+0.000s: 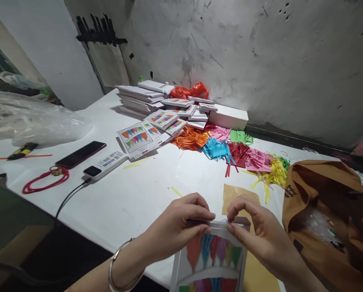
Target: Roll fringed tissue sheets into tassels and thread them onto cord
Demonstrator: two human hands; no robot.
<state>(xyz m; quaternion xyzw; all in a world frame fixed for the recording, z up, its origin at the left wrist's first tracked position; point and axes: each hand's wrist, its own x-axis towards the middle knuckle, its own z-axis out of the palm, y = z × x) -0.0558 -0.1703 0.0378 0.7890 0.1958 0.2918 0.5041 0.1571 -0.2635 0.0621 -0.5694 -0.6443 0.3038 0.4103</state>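
Note:
A white printed box (210, 269) with pictures of colourful tassel bunting is upright near the table's front edge, its lower part cut off by the frame. My left hand (184, 219) wears a silver bangle and grips the box's top edge, thumb in front and fingers behind. At the right end of that same top edge, my right hand (256, 231) has its thumb and forefinger closed on the flap. Whether anything small is between those fingertips is hidden. Behind my right hand lies a tan paper sheet (234, 194).
Beyond are stacked flat white boxes (139, 99), several printed boxes (137, 136) and coloured tassel bundles (216, 149). A phone (81, 154), a white device (106, 165) with a cable and clear plastic (32, 117) are left. A brown bag (321, 182) stands right.

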